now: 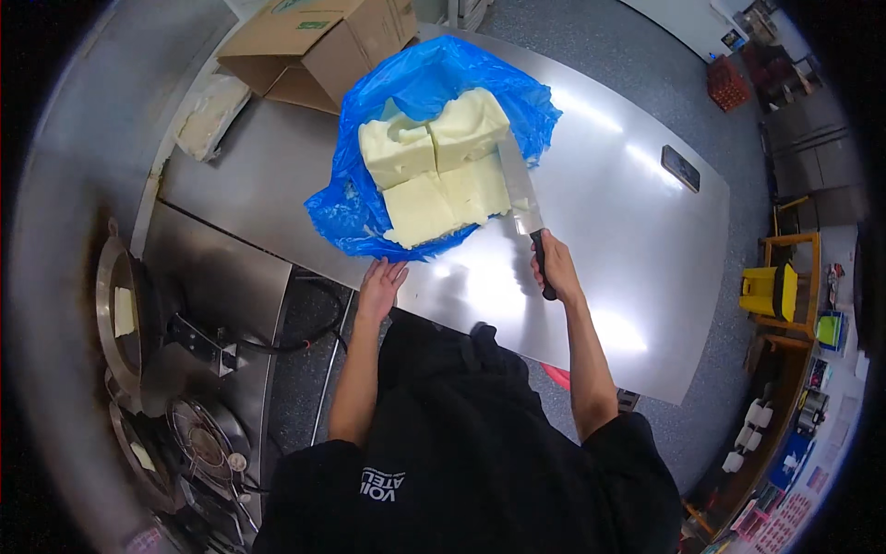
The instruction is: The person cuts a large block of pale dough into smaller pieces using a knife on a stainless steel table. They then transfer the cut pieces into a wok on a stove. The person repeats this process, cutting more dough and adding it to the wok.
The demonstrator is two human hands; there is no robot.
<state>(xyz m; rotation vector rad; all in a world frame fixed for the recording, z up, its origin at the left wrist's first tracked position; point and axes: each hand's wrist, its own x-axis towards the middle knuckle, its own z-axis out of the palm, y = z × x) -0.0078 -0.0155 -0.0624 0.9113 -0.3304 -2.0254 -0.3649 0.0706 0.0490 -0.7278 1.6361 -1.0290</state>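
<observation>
My right hand (556, 266) grips the black handle of a large kitchen knife (518, 181). Its broad blade points away from me, along the right side of a pale yellow butter-like block (471, 131). That block is cut into several chunks, the rear ones standing taller than the front ones. Under and around it spreads a crumpled blue plastic bag (346, 215), opened out on the steel table (588, 228). My left hand (379, 287) is at the bag's near edge, palm down with fingers apart, holding nothing; whether the fingertips touch the plastic is hard to tell.
An open cardboard box (325, 52) lies behind the bag, with a clear plastic package (211, 118) to its left. A phone (680, 168) rests toward the table's right edge. On the left, a pan (121, 360) with a pale slab sits by a gas burner (205, 443).
</observation>
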